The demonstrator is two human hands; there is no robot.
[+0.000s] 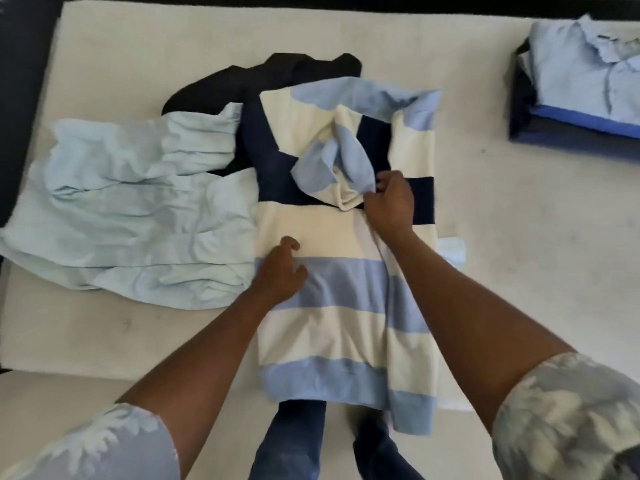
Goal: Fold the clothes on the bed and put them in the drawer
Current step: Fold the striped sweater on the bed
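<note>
left hand (280, 268) flat on striped sweater (332, 299) | right hand (389, 202) grip pinches its sleeve (332, 161)

Cream bed surface (519, 237) fills most of frame; dark border strip (20, 81) along left and top edges; soft even light.

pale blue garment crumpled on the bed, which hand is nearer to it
Left. The left hand lies flat on the striped sweater right beside the pale blue garment; the right hand pinches the sweater's bunched sleeve farther off.
</note>
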